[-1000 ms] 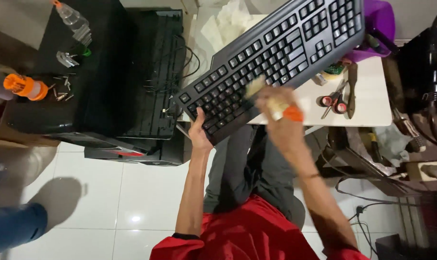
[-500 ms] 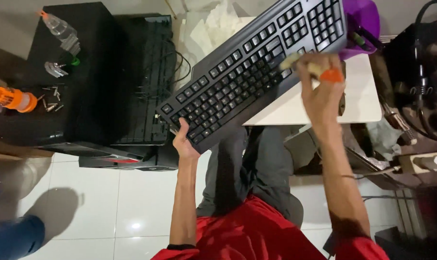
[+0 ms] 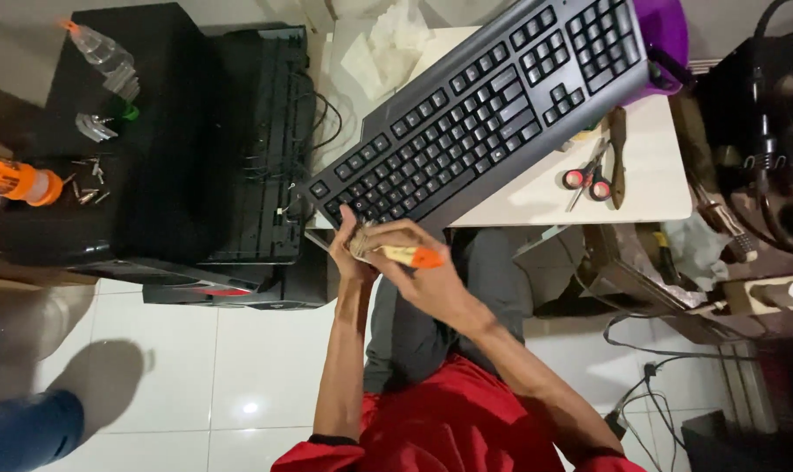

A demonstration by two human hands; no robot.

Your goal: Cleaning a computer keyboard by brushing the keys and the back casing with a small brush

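Note:
A black keyboard [image 3: 488,109] is tilted up over the white table [image 3: 650,197], its lower left corner propped by my left hand [image 3: 350,247]. My right hand [image 3: 418,271] is right beside the left one, at the keyboard's lower left end. It grips a small brush [image 3: 394,253] with an orange handle and pale bristles. The bristles point left toward the keyboard's edge.
A black computer case [image 3: 152,149] lies open at left, with a clear bottle [image 3: 106,59], loose screws [image 3: 86,183] and an orange screwdriver handle [image 3: 16,181] on it. Red-handled scissors [image 3: 588,177] and a wooden-handled tool [image 3: 618,156] lie on the table. A purple tub [image 3: 663,39] sits behind. Cables hang at right.
My right hand has swept the brush from the keyboard's upper right end down to its lower left end. The keyboard and left hand have stayed about where they were.

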